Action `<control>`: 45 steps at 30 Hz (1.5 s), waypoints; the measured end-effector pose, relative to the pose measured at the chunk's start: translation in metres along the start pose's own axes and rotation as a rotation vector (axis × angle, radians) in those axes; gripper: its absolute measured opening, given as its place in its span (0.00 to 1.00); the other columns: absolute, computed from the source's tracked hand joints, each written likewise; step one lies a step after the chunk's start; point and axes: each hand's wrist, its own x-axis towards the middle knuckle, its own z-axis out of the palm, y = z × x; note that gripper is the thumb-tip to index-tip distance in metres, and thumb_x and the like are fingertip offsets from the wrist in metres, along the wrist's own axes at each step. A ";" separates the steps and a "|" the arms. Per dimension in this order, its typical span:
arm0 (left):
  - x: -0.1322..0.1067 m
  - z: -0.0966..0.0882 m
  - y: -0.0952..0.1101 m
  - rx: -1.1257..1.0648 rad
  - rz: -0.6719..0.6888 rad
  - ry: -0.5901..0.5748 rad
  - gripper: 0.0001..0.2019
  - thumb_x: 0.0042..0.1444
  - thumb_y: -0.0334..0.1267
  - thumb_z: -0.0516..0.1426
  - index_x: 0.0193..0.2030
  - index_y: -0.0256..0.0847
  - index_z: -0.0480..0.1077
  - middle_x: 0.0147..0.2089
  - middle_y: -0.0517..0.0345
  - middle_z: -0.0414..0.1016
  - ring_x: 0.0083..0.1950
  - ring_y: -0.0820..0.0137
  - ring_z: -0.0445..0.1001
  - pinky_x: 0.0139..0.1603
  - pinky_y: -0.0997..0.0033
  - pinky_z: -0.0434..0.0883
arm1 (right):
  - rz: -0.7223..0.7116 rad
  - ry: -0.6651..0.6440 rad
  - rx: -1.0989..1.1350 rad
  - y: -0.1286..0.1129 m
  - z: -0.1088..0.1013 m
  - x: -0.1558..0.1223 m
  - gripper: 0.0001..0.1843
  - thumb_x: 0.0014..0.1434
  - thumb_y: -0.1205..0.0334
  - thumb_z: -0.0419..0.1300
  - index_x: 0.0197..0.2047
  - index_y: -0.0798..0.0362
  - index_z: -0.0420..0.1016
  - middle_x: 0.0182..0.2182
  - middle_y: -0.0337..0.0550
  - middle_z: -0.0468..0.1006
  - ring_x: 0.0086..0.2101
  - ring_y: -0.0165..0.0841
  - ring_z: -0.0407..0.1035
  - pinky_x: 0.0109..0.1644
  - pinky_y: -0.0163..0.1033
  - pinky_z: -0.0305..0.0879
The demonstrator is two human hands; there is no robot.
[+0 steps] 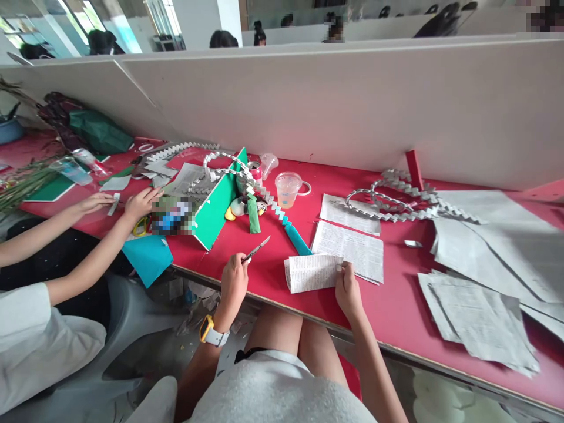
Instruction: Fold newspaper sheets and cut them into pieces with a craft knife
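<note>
My left hand [234, 285], with a watch on its wrist, is closed around a slim craft knife [257, 249], its pointed blade angled up to the right. Between the thumb and fingers of my right hand [349, 291] is the right end of a folded newspaper sheet [314, 274], lying near the table's front edge. Just behind it, two newspaper pieces [349, 247] lie flat. A blue strip [298, 238] runs back from the folded sheet into a chain of folded paper [278, 212].
Newspaper stacks [484, 323] and a folded-paper chain [388, 202] occupy the right side of the red table [396, 305]. A plastic cup [287, 191] and plush penguin [239, 207] stand behind my hands. Left of the green divider [218, 211], a co-worker's hands [140, 204] handle a paper strip.
</note>
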 end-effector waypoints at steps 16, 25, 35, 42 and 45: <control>-0.031 0.005 0.055 -0.119 0.346 -0.491 0.05 0.62 0.35 0.55 0.43 0.44 0.70 0.43 0.56 0.71 0.40 0.67 0.76 0.37 0.73 0.71 | -0.084 0.008 0.021 -0.004 0.001 0.009 0.18 0.62 0.41 0.47 0.38 0.48 0.56 0.30 0.39 0.68 0.29 0.34 0.64 0.33 0.41 0.64; -0.029 0.001 0.054 -0.262 0.428 -0.439 0.14 0.67 0.40 0.47 0.45 0.44 0.74 0.41 0.58 0.76 0.38 0.70 0.77 0.35 0.76 0.70 | -0.195 -0.027 -0.115 -0.010 0.002 0.014 0.12 0.63 0.49 0.47 0.37 0.48 0.59 0.33 0.45 0.73 0.32 0.38 0.70 0.35 0.42 0.66; -0.030 0.001 0.052 -0.808 -0.048 -0.849 0.16 0.59 0.46 0.56 0.44 0.36 0.76 0.32 0.57 0.77 0.21 0.77 0.66 0.23 0.78 0.63 | -0.219 0.054 -0.218 0.001 0.010 0.012 0.11 0.64 0.51 0.47 0.40 0.49 0.63 0.35 0.49 0.78 0.35 0.42 0.74 0.35 0.43 0.67; -0.032 -0.006 0.049 -0.783 0.069 -0.799 0.17 0.56 0.35 0.56 0.52 0.38 0.74 0.45 0.50 0.80 0.39 0.69 0.77 0.38 0.73 0.71 | -0.437 -0.007 -0.365 -0.004 -0.002 0.009 0.23 0.65 0.56 0.49 0.61 0.52 0.64 0.58 0.54 0.71 0.59 0.45 0.63 0.57 0.54 0.64; -0.032 -0.001 0.047 -0.803 -0.040 -0.778 0.18 0.57 0.37 0.55 0.53 0.35 0.71 0.39 0.52 0.79 0.29 0.73 0.75 0.29 0.75 0.70 | -0.494 -0.069 -0.442 -0.003 -0.013 0.005 0.21 0.67 0.59 0.47 0.60 0.47 0.68 0.60 0.47 0.70 0.63 0.43 0.58 0.60 0.54 0.60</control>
